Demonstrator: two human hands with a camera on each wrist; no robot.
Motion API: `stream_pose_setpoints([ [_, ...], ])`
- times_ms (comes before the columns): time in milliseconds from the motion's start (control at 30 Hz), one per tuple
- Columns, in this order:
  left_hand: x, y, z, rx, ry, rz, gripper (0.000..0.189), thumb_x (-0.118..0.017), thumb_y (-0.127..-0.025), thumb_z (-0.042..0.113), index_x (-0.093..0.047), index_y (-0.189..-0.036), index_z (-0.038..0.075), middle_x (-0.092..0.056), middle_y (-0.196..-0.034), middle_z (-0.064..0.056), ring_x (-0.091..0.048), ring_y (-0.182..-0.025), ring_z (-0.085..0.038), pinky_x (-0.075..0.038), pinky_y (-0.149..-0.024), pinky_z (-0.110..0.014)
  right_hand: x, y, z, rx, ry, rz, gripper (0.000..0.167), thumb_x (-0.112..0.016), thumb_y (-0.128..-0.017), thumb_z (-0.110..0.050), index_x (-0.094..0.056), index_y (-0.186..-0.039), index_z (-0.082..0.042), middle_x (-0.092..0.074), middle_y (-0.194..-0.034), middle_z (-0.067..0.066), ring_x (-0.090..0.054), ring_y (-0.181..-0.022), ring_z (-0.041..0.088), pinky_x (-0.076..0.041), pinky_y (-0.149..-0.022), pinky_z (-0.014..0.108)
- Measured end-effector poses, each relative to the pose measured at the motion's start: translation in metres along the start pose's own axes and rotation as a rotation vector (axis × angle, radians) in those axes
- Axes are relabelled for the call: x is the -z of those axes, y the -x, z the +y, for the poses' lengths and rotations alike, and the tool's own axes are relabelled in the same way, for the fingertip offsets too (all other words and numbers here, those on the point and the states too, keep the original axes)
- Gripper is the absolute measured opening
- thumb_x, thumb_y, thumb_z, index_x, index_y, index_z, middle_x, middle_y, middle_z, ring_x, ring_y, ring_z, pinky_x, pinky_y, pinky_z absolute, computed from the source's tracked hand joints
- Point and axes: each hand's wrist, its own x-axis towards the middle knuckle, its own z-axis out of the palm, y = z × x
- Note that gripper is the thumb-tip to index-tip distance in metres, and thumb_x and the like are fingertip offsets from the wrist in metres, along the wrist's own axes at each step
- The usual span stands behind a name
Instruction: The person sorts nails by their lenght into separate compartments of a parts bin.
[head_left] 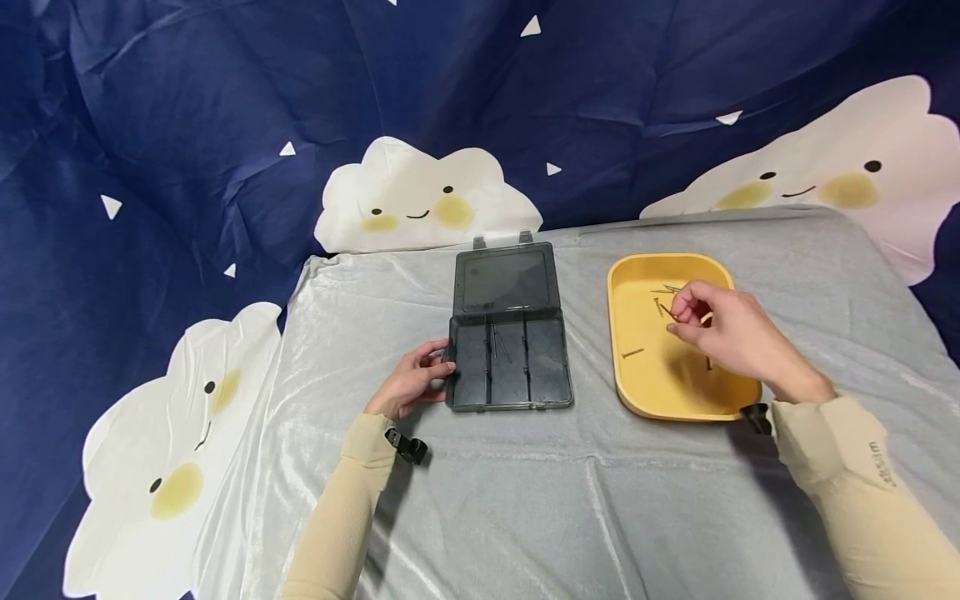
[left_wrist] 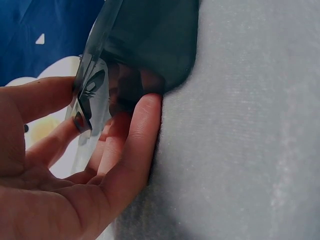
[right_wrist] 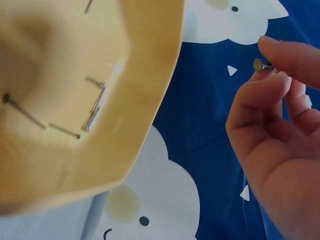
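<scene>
While my left hand (head_left: pixel 412 379) gripped the dark case (head_left: pixel 547 371) by its left edge, my right hand (head_left: pixel 723 329), over the right edge of the yellow tray (head_left: pixel 637 385), pinched a screw (right_wrist: pixel 258 65), seemingly mid-pick, so the next move likely called for lifting it past the rim.

Draped workspace, room type indeterminable: grey-clothed table (head_left: pixel 517 492) before navy fabric (head_left: pixel 600 100) printed with 3 smiling clouds (head_left: pixel 420 192).

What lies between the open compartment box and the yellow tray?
Only bare grey cloth separates the compartment box from the yellow tray, as the head view shows.
</scene>
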Motion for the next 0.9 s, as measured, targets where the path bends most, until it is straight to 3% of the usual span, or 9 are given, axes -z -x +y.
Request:
stream_pose_setpoints([
  [300, -0.007, 0.019, 0.015, -0.022, -0.004, -0.006, 0.059, -0.058, -0.096, 0.008, -0.035, -0.15, 0.012, -0.052, -0.111, -0.004, -0.055, -0.099, -0.018, -0.055, -0.064, -0.029, -0.009, -0.005, -0.017, -0.053, -0.141, 0.12, 0.017, -0.075, -0.083, -0.01, -0.061, -0.091, -0.007, -0.059, -0.081, 0.002, -0.052, -0.071, 0.006, -0.041, -0.06, 0.014],
  [600, -0.005, 0.015, 0.013, -0.017, -0.004, 0.001, 0.057, -0.058, -0.096, 0.008, -0.038, -0.149, 0.015, -0.051, -0.11, -0.005, -0.055, -0.097, -0.017, -0.055, -0.064, -0.029, -0.024, -0.015, -0.031, -0.066, -0.304, 0.186, 0.02, -0.073, -0.083, -0.004, -0.059, -0.097, -0.001, -0.057, -0.081, -0.009, -0.055, -0.074, 0.002, -0.045, -0.064, 0.009],
  [800, 0.0, -0.001, -0.004, -0.026, 0.014, 0.028, 0.055, -0.062, -0.094, 0.013, -0.044, -0.145, 0.022, -0.052, -0.112, -0.005, -0.056, -0.096, -0.015, -0.055, -0.061, -0.028, -0.034, -0.019, -0.037, -0.052, -0.326, 0.159, 0.023, -0.073, -0.084, -0.005, -0.059, -0.101, 0.001, -0.058, -0.084, -0.007, -0.055, -0.077, 0.002, -0.046, -0.067, 0.008],
  [900, 0.001, 0.0, -0.006, -0.033, 0.011, 0.026, 0.056, -0.062, -0.094, 0.013, -0.043, -0.146, 0.021, -0.052, -0.111, -0.005, -0.056, -0.096, -0.014, -0.055, -0.061, -0.028, -0.041, -0.02, -0.04, -0.053, -0.34, 0.141, 0.023, -0.073, -0.083, -0.006, -0.059, -0.1, 0.001, -0.059, -0.083, -0.006, -0.056, -0.076, 0.002, -0.046, -0.066, 0.009],
])
